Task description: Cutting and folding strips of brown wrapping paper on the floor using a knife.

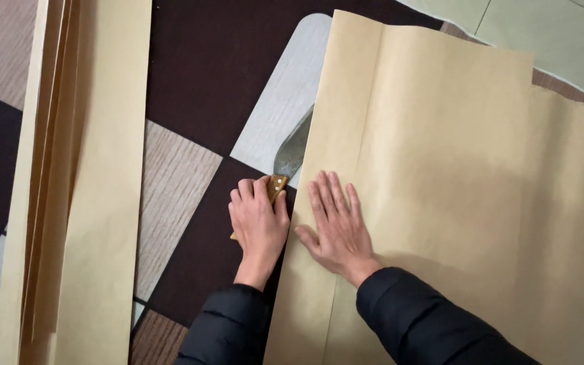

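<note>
**Knife at the fold of a brown paper sheet**

Head view. Left hand (258, 223), lower centre of the frame, is clenched around the wooden handle (276, 186) of a knife (290, 154). The handle shows two small rivets; most of it is hidden inside the fist. The blade runs up and to the right from the hand, dull grey, and its far part slips out of sight under the left edge of the paper sheet (454, 182).

Right hand (336, 223) lies just right of the left one, palm down, fingers spread and flat on the sheet. It grasps nothing; it only presses.

The sheet is tan, large, filling the right half of the frame. A straight crease runs down it near its left edge, passing close by the right hand. Both sleeves are black and enter from the bottom edge.

At the left of the frame, a stack of cut strips (82, 182) of the same tan paper, lying lengthwise top to bottom, well apart from the hands.

Underneath, a floor mat (190, 81) in dark brown, wood-grain and pale grey blocks. Upper right corner: pale floor tiles (549, 34).
</note>
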